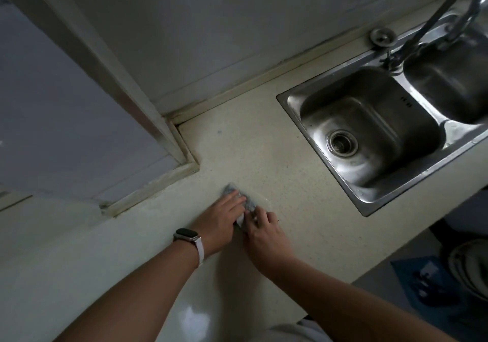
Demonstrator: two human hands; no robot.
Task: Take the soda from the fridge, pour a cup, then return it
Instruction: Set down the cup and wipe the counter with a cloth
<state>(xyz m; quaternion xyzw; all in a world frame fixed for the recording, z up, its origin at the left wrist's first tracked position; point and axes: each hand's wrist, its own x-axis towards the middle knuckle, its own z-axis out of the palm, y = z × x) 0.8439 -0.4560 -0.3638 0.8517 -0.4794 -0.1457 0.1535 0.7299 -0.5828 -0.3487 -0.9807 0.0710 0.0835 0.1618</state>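
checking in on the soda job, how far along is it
Nothing looks done: no soda, cup or fridge is in view. In hand: the left hand and right hand both press a small grey-white cloth-like thing, hard to identify, flat on the pale speckled countertop beside the steel double sink. Fetching, pouring and returning the soda all seem left.

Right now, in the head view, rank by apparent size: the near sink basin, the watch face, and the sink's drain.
1. Near sink basin, by far the largest.
2. Drain.
3. Watch face; it looks close to the drain and sits nearer the camera, so that order is unsure.
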